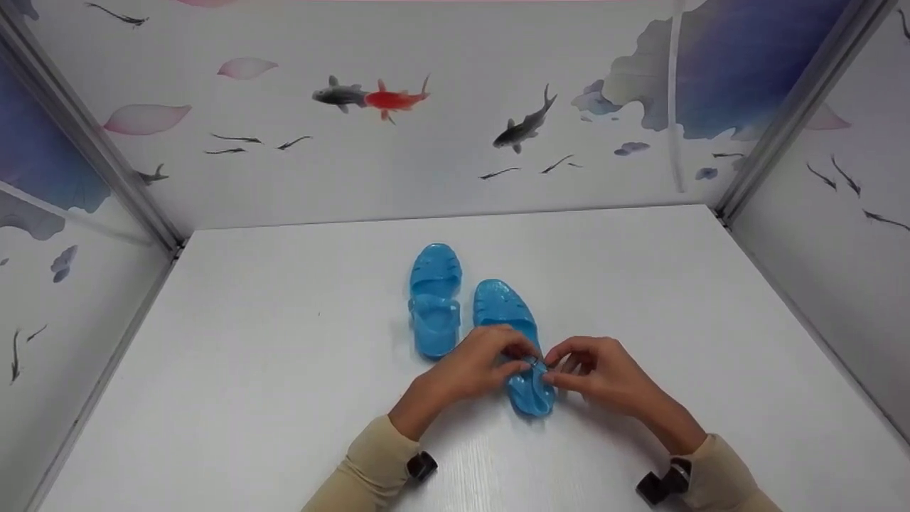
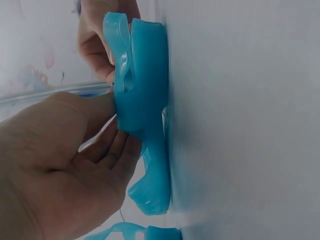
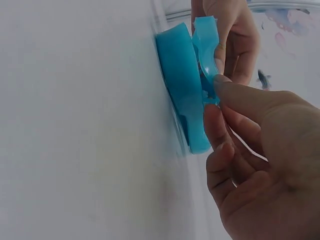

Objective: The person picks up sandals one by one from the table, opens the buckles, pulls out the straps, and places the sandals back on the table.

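Note:
Two blue jelly sandals are on the white table. In the head view, the right sandal (image 1: 502, 302) lies toe away, under both hands. My left hand (image 1: 466, 364) grips the side of this sandal near the strap's fastening, its thumb and fingers bent around the edge. From the other side, my right hand (image 1: 604, 373) pinches the ankle strap (image 3: 206, 40) between thumb and index finger. The strap arches over the heel, as the left wrist view shows. Fingertips of both hands nearly meet at the fastening, which they mostly hide. The other sandal (image 1: 435, 334) stands to the left, its strap across.
The white table (image 1: 284, 355) extends around the sandals to both sides. Behind it rises a white panel (image 1: 426, 171) printed with fish and petals. Similar side panels (image 1: 817, 235) stand left and right, joined by grey metal posts (image 1: 782, 114).

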### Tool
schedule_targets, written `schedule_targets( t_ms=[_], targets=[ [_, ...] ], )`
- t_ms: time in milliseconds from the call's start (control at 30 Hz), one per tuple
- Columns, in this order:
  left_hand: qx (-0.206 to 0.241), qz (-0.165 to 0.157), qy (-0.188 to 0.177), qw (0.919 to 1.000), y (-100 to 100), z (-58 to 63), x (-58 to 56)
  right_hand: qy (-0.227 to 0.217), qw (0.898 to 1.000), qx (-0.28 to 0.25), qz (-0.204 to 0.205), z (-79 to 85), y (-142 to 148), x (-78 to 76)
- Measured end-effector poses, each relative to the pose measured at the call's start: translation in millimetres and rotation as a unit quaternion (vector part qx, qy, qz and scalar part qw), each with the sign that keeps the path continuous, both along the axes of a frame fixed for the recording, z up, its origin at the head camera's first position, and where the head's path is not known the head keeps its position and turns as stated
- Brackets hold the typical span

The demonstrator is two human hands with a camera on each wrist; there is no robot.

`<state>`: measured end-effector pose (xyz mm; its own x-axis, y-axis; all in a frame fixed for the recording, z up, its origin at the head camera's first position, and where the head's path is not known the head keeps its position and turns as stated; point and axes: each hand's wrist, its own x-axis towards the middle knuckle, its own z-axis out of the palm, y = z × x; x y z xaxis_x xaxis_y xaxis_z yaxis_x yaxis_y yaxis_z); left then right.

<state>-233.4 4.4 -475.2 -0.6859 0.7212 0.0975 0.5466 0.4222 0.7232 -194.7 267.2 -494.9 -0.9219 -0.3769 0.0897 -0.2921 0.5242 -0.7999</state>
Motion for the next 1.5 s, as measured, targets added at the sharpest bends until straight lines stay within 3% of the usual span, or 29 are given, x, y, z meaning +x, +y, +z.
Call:
schedule_targets(
  t_ms=[433, 733, 1033, 1500],
  targets=[
    [0.013, -0.005, 0.028, 0.9995, -3.7, -2.4, 0.4, 0.100, 0.995, 0.023, -0.013, -0.2, -14.1, 6.0],
    [0.018, 0.045, -0.027, 0.9985, -0.3, -3.6, 2.6, 0.079, 0.997, 0.017, -0.003, -2.3, -12.8, 3.5],
    [0.010, 0.057, -0.026, 0.9980, 3.6, -4.1, 4.8, 0.048, 0.999, 0.000, 0.004, -2.5, -6.8, 3.0],
    [0.011, 0.078, -0.034, 0.9963, 8.2, -2.8, 7.1, 0.110, 0.993, 0.034, 0.007, 1.2, -7.9, 3.2]
  ],
)
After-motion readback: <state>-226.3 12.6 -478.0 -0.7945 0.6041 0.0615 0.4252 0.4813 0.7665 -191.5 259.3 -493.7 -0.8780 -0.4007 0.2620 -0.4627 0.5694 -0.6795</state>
